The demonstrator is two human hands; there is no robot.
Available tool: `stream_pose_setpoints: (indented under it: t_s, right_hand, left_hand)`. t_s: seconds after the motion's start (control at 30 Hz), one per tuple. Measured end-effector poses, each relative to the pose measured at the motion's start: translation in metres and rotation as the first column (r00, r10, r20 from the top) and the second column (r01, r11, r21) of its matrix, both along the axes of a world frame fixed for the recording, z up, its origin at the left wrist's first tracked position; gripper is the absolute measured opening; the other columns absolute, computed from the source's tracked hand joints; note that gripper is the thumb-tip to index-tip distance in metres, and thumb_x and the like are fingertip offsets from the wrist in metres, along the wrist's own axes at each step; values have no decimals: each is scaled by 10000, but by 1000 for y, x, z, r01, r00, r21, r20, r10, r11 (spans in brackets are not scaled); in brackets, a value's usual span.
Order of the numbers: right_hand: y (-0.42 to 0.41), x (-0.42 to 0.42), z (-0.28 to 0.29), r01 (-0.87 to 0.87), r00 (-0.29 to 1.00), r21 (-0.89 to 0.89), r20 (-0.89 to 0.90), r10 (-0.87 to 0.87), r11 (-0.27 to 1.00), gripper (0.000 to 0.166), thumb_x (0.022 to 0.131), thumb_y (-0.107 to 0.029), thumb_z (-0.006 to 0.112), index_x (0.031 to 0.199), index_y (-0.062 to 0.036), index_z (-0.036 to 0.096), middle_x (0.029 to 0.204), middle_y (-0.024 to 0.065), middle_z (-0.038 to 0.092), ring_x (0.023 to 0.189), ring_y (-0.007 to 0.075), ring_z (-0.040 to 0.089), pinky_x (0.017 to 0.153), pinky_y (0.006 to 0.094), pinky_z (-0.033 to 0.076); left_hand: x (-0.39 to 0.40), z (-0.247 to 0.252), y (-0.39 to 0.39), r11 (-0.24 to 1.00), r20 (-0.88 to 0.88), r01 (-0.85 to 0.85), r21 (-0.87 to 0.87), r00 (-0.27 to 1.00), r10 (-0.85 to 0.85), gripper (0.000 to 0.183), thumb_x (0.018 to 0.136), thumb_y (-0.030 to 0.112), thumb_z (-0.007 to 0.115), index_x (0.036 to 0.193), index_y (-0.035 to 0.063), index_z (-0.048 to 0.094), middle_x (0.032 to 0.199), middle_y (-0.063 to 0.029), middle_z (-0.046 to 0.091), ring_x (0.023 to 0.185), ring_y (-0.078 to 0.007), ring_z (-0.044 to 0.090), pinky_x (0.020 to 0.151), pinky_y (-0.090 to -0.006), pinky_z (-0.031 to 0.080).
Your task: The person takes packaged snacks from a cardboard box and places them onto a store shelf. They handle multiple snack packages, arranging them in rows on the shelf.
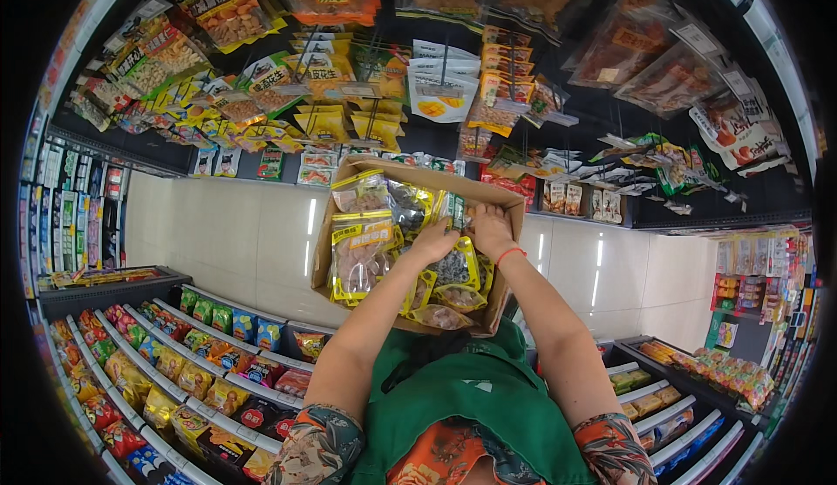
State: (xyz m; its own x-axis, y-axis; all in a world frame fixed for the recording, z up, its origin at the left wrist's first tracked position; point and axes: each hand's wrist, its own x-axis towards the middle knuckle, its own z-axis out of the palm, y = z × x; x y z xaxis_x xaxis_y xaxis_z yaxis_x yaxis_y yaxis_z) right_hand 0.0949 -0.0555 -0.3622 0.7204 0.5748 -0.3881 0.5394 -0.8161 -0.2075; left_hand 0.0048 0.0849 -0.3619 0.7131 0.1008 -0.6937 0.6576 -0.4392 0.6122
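Note:
An open cardboard box (513, 223) full of clear-and-yellow snack packets stands in front of me, close to my green apron. My left hand (435, 242) reaches into its middle, fingers at the edge of a green-and-white packet (452, 207). Beside it, at the box's right side, my right hand (490, 227) has its fingers bent down among packets; a red cord circles that wrist. Whether either hand grips a packet is hard to tell. A large packet with a yellow border (363, 256) lies at the left, and a packet of dark dried fruit (454, 266) sits below my hands.
Beyond the box, snack bags such as white mango packets (443, 86) hang on hooks of a dark shelf rack. Shelves of bagged snacks (196, 380) stand at lower left, more shelves (654, 400) at lower right. Pale tiled floor (222, 243) runs between them.

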Motion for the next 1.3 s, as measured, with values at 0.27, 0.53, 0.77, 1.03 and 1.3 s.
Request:
stream_pose_setpoints:
  t_s: [0.27,0.53,0.77,1.03,1.3]
  right_hand:
    - [0,-2,12,1,999,7,47,-1,1000,534,751,-287,774,1136,8,551,1135,191,523,1105,362,508,967,450,404]
    - [-7,1,25,-67,998,109,18,65,992,392,737,-226,768,1041,-62,583,1039,160,625,969,338,614,821,438,497]
    - [-15,0,68,21,988,401,131,-80,916,358,765,-206,734,1035,-73,541,910,139,673,862,341,659,753,445,512]
    - [-22,5,112,315,941,772,-329,-76,552,316,850,-167,714,1096,-25,577,966,93,686,899,205,660,789,313,506]
    - [-28,7,153,656,710,691,-702,63,304,248,994,-259,546,1032,-19,595,960,-25,597,908,51,520,838,207,427]
  left_hand:
    - [-3,13,-4,996,19,-57,70,998,56,719,897,399,476,1503,78,259,1488,-222,304,1362,-379,338,1112,-415,307]
    - [-12,13,0,982,223,-182,54,961,166,594,868,308,597,1382,59,433,1314,-209,461,1208,-377,491,1013,-422,416]
    - [-16,8,-2,913,421,-404,-54,820,388,622,808,250,742,1295,-22,466,1270,-224,527,1168,-347,543,983,-402,436]
    - [0,67,-10,688,295,-366,-627,705,645,533,873,228,717,1303,7,493,1184,-82,607,1086,-151,579,921,-310,467]
    - [4,134,-8,560,250,-338,-756,642,725,317,938,253,645,1177,43,640,1072,-2,652,960,-66,583,866,-236,456]
